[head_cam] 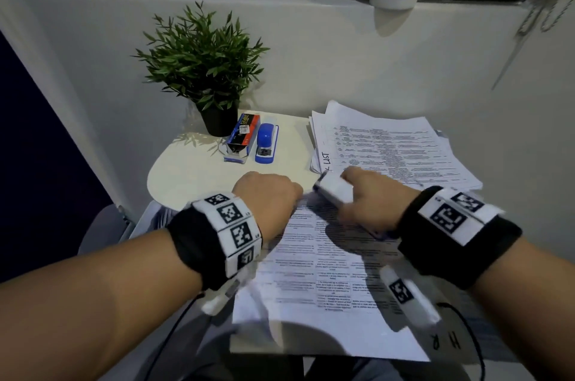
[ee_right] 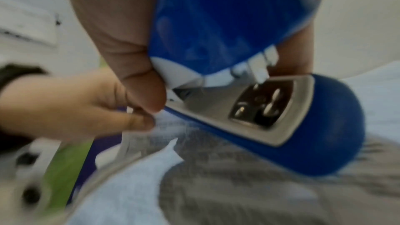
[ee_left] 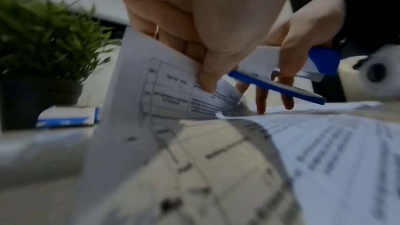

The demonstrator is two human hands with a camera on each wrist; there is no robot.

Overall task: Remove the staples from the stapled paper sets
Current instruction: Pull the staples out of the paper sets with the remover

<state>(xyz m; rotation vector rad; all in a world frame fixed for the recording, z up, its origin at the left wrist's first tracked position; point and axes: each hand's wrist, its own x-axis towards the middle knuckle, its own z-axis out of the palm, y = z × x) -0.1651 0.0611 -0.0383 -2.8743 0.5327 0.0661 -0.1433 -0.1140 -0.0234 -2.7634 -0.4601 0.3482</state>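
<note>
Right grip: right hand clenched round a blue and white stapler, its base tilted above the page
Left grip: left hand pinching the lifted corner of the stapled paper set
Paper set: printed sheets lying on the near part of the table, top corner curled upward between both hands
Loose stack: further printed papers at the right rear
Table: pale round-edged table, lit from above
Second stapler: blue, lying flat beside the box of staples
Plant: green potted plant at the rear left
Room: dim, with a white partition wall behind the table
</note>
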